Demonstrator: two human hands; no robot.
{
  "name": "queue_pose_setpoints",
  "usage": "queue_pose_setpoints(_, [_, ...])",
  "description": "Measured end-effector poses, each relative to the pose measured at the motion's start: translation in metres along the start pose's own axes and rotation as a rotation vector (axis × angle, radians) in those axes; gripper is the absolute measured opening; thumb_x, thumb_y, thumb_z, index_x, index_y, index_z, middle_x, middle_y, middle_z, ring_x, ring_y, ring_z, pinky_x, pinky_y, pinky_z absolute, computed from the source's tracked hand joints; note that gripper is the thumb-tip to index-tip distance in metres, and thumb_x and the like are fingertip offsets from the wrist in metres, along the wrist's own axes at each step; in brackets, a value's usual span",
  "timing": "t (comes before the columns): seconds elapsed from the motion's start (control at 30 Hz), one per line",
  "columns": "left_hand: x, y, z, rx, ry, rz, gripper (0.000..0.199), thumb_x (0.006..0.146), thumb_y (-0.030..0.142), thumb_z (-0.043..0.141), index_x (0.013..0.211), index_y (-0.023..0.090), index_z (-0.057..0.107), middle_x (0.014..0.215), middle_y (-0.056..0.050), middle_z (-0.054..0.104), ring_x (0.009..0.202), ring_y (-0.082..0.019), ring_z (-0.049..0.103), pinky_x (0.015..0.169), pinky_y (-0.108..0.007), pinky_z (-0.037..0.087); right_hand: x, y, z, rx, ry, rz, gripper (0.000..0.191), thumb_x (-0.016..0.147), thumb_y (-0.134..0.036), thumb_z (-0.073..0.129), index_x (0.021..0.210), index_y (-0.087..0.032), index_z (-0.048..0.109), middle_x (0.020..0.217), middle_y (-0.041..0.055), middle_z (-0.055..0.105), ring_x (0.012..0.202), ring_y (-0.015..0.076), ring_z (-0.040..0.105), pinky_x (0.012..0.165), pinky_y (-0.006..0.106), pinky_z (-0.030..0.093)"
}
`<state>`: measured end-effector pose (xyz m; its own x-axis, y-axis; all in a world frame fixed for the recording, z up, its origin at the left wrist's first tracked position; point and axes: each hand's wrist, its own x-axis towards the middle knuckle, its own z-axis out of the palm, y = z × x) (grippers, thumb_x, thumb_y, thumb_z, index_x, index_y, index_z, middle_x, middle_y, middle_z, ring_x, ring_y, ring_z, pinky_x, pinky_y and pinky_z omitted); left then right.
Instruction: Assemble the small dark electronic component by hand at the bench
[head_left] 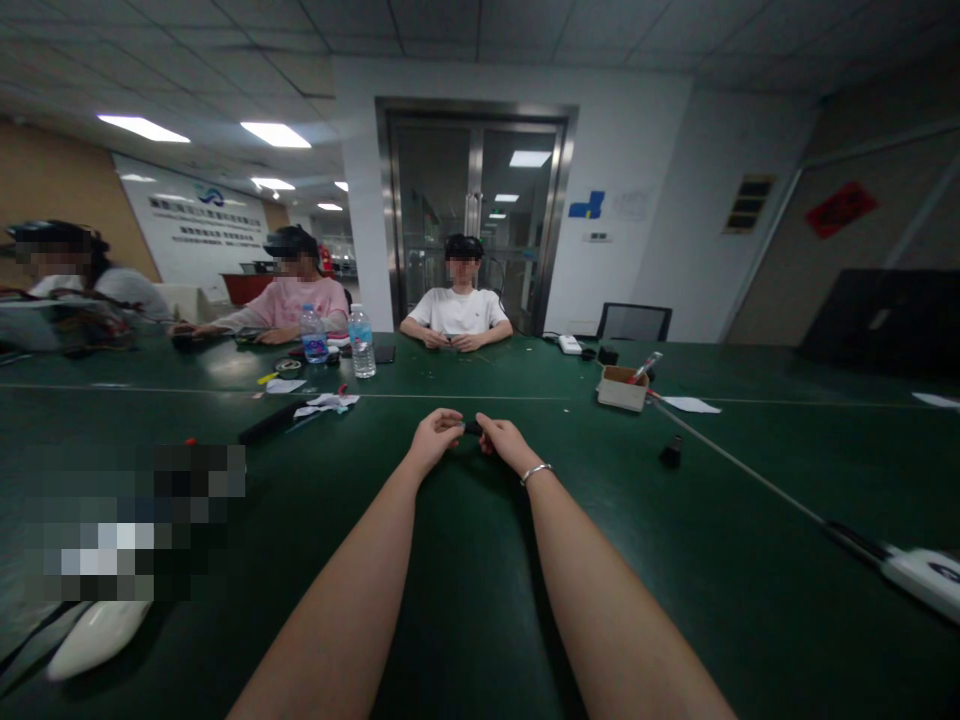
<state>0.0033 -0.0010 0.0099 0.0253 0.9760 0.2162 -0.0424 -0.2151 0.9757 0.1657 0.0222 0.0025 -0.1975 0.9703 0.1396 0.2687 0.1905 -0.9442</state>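
Over the green table (465,560), my left hand (435,442) and my right hand (506,442) meet in front of me with fingers curled. Between their fingertips is a small black object (472,428), pinched from both sides. It is too small and partly covered for me to tell its kind. A silver bracelet (536,472) circles my right wrist. Some way to the right of my hands, a small black item (672,451) rests on the table.
A small box (622,390) with pens stands to the right. Bottles (361,342), scraps of paper (327,404) and a long black item (268,423) lie to the left. A cable (742,464) crosses the right side. Across the table sits a person (459,305); others sit left.
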Motion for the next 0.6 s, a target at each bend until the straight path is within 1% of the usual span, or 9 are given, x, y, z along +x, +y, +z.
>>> queue_pose_setpoints(0.13, [0.0000,-0.0013,-0.0036,-0.007,-0.040,0.026,0.032,0.056,0.029,0.073,0.083,0.016,0.063,0.084,-0.005,0.064,0.076,-0.015,0.059,0.065,-0.025,0.048,-0.0003,-0.0013,-0.0006,0.024,0.002,0.009,0.053,0.081,-0.059,0.045,0.054,-0.015,0.053,0.047,0.0011,0.053,0.044,0.0094,0.049,0.053,0.023,0.040])
queue_pose_setpoints(0.47, [0.0021,-0.0051,-0.0078,-0.012,-0.054,0.050,0.034,0.057,0.032,0.075,0.086,0.016,0.067,0.089,-0.007,0.067,0.081,-0.017,0.061,0.070,-0.027,0.047,-0.0055,-0.0075,-0.0011,0.070,-0.011,0.013,0.047,0.082,-0.054,0.046,0.058,-0.015,0.053,0.048,0.0002,0.053,0.046,0.0091,0.049,0.054,0.023,0.040])
queue_pose_setpoints(0.53, [0.0028,-0.0064,-0.0084,-0.022,-0.053,0.049,0.034,0.057,0.032,0.075,0.087,0.016,0.067,0.087,-0.007,0.067,0.081,-0.016,0.061,0.071,-0.027,0.047,-0.0067,-0.0083,-0.0021,0.086,-0.021,-0.005,0.042,0.081,-0.051,0.049,0.060,-0.015,0.053,0.049,-0.0006,0.053,0.046,0.0088,0.049,0.054,0.022,0.039])
queue_pose_setpoints(0.6, [0.0033,-0.0078,-0.0089,-0.033,-0.041,0.037,0.035,0.057,0.032,0.075,0.087,0.016,0.066,0.084,-0.006,0.067,0.079,-0.016,0.061,0.071,-0.027,0.047,-0.0086,-0.0096,-0.0040,0.129,-0.030,-0.052,0.029,0.074,-0.043,0.062,0.072,-0.015,0.055,0.055,-0.0030,0.055,0.047,0.0082,0.050,0.053,0.021,0.038])
